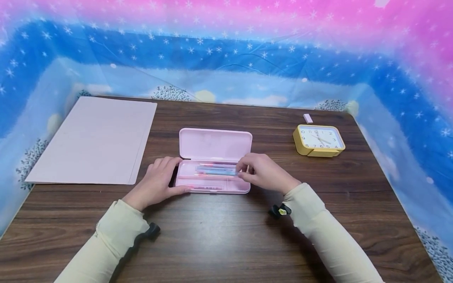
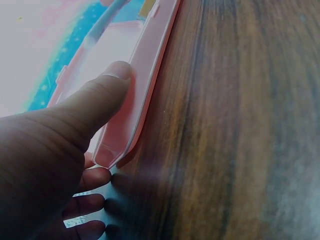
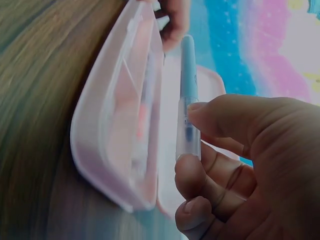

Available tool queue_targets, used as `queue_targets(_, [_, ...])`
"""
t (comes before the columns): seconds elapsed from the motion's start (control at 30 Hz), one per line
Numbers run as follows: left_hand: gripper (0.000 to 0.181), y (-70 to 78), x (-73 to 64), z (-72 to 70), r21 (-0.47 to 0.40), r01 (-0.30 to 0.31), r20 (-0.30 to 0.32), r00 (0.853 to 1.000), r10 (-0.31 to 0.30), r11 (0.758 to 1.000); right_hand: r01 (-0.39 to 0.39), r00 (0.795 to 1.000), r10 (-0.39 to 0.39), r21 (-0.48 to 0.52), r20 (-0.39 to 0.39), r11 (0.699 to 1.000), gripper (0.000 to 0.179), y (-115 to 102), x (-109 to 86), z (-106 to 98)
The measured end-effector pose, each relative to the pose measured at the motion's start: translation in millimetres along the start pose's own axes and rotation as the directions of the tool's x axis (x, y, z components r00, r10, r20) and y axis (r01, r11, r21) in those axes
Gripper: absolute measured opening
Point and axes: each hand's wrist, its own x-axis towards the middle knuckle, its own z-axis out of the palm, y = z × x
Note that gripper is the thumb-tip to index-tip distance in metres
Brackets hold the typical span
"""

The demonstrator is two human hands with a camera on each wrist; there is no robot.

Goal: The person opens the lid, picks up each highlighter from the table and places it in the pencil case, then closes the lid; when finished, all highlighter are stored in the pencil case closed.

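Note:
A pink pencil case (image 1: 216, 146) lies with its lid raised in the middle of the table. My left hand (image 1: 155, 181) grips its left end, the thumb over the front rim and the other fingers around the end wall, as the left wrist view shows. My right hand (image 1: 263, 171) is over the case's right half. Between thumb and fingers it pinches a light blue pen (image 3: 188, 75) by its clear cap, above the tray. A pink pen (image 1: 207, 188) lies in the front compartment. Other slim pens sit in the back compartment, partly hidden by the blue one.
On the left lies a large pale pink folder or board (image 1: 95, 141). A yellow alarm clock (image 1: 318, 139) stands at the right, with a small pale eraser (image 1: 308, 118) behind it. Patterned cloth (image 1: 226, 59) hangs around the dark wooden table (image 1: 212, 243).

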Motion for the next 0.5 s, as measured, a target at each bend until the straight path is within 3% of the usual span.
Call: queue_targets(0.5, [0.084, -0.1, 0.4, 0.1, -0.015, -0.010, -0.017, 1.000, 0.010, 1.000, 0.091, 0.995, -0.090, -0.013, 0.043, 0.996, 0.007, -24.1, 28.5, 31.8])
